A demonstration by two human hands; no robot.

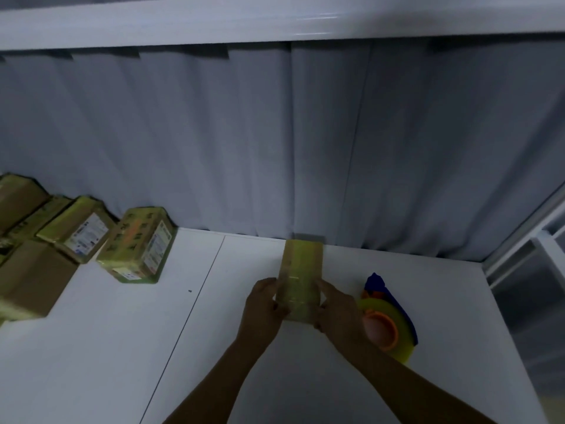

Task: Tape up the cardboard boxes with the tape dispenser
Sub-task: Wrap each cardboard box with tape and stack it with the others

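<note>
A small cardboard box (301,270) covered in yellowish tape stands lengthwise on the white table (214,347), just right of centre. My left hand (264,304) grips its near left side and my right hand (336,307) grips its near right side. The tape dispenser (388,319), blue with an orange hub and a yellow-green tape roll, lies on the table just right of my right wrist, apart from the box.
Several taped cardboard boxes (137,246) with labels are grouped at the table's far left, some stacked. A grey curtain (275,133) hangs behind the table. A white frame post (519,228) and the table's right edge lie at the right.
</note>
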